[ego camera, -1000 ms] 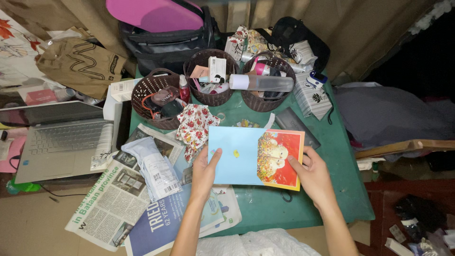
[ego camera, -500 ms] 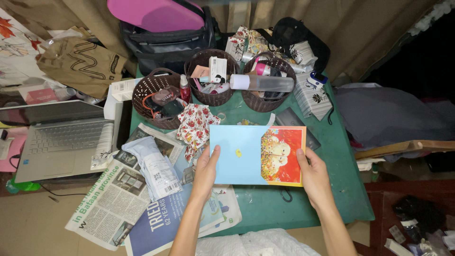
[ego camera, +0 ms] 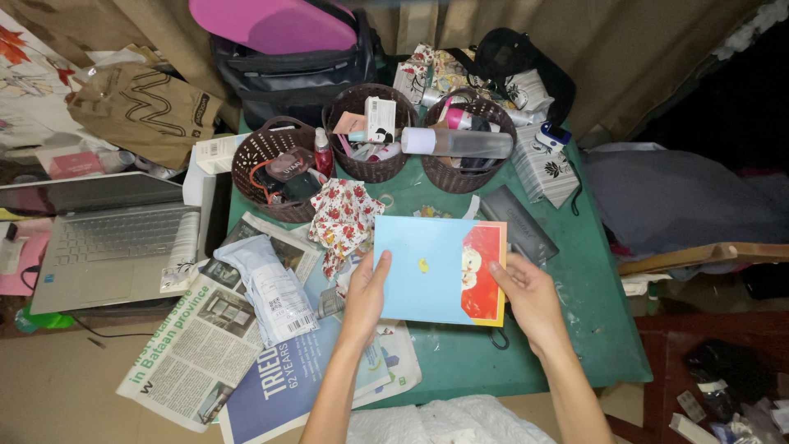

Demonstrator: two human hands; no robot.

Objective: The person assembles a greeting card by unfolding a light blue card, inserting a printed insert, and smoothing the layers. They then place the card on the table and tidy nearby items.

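A light blue card [ego camera: 427,267] with a red and white picture on its right part lies just above the green table [ego camera: 575,329], held between both hands. My left hand [ego camera: 366,292] grips its left edge, thumb on top. My right hand [ego camera: 530,300] holds the lower right corner, fingers laid over the red part. A small yellow mark sits near the card's middle.
Three brown woven baskets [ego camera: 271,168] of toiletries stand behind the card, a clear bottle [ego camera: 456,141] across one. A floral cloth [ego camera: 345,218], a white parcel [ego camera: 271,284], newspapers [ego camera: 197,345], a laptop [ego camera: 107,247] lie left. A black bag [ego camera: 288,74] sits behind.
The card has slid left and looks narrower, its red part now a thin strip. My right hand has moved inward with it.
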